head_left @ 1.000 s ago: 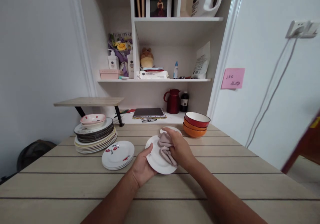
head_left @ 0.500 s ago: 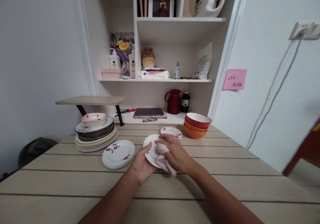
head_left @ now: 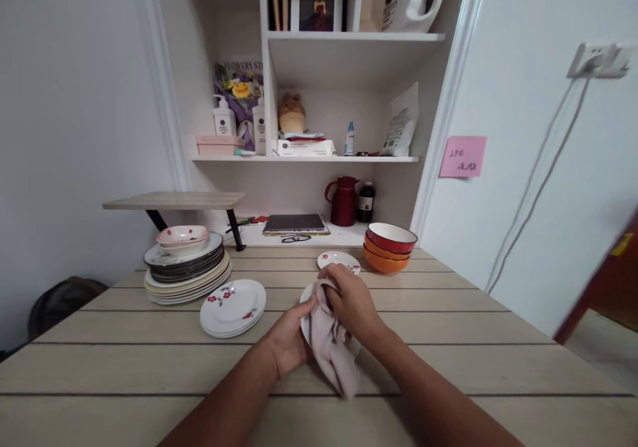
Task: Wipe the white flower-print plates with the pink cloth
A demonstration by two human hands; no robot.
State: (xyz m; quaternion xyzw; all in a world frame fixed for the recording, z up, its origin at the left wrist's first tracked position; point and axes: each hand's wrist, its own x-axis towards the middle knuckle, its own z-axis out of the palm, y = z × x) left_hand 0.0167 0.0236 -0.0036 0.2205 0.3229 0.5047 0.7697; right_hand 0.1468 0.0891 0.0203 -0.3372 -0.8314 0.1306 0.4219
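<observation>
A small white plate is gripped by my left hand, thumb over its near left rim. My right hand pinches a pale pink cloth against the plate's right side, and the cloth hangs down over the front of it. Most of the plate's face is hidden by the cloth and fingers. Left of my hands lies a short stack of white plates with red flowers. Just beyond my right hand, another flowered plate rests flat on the table.
Stacked orange and red bowls stand at the back right of the wooden table. At the back left, a tall pile of plates carries pink-rimmed bowls beside a small raised shelf. A red jug stands behind.
The cloth has spread and now hangs lower, covering more of the plate. Both hands have shifted slightly to the right with the plate. The view has turned a little.
</observation>
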